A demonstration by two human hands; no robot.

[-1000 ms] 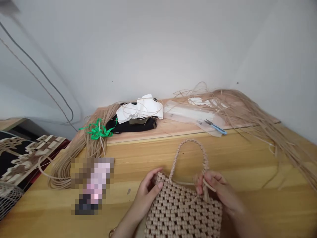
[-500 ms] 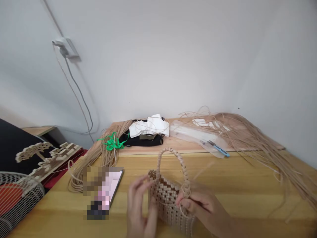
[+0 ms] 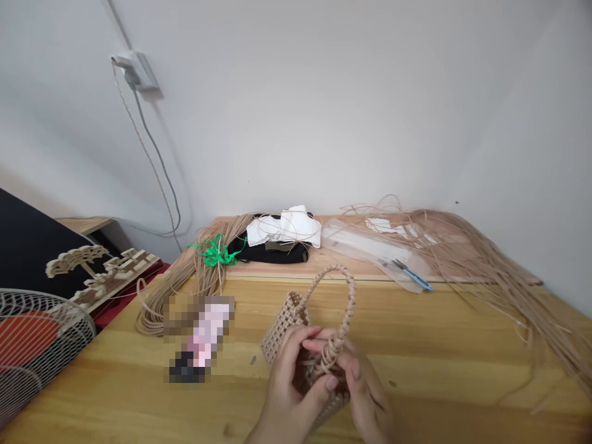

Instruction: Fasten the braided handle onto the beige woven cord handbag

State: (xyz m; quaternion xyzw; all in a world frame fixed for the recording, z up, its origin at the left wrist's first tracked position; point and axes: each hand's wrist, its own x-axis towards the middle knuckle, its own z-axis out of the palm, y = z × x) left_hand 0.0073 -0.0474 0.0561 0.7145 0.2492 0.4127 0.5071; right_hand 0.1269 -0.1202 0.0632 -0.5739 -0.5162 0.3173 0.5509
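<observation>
A small woven basket (image 3: pixel 283 327) of beige cord stands tilted on the table in front of me, its braided handle (image 3: pixel 350 296) arching above it. My left hand (image 3: pixel 296 382) wraps round the near side of the basket, thumb and fingers closing toward the foot of the handle. On the other side, my right hand (image 3: pixel 363 382) grips the base of the handle, where the cord coils in loops. Both hands nearly meet there and hide much of the basket's rim and front.
A phone (image 3: pixel 203 339), partly blurred out, lies on the left beside a cord bundle (image 3: pixel 155 308) with a green ribbon (image 3: pixel 218 251). Behind are a black pouch (image 3: pixel 268 251), white paper (image 3: pixel 300 225), blue-handled snips (image 3: pixel 411 274) and loose cords (image 3: pixel 490 271). A fan (image 3: pixel 41 351) stands far left.
My left hand has moved right and taken hold of the basket near the handle's foot. The basket has turned and tilted. The whole view has shifted slightly.
</observation>
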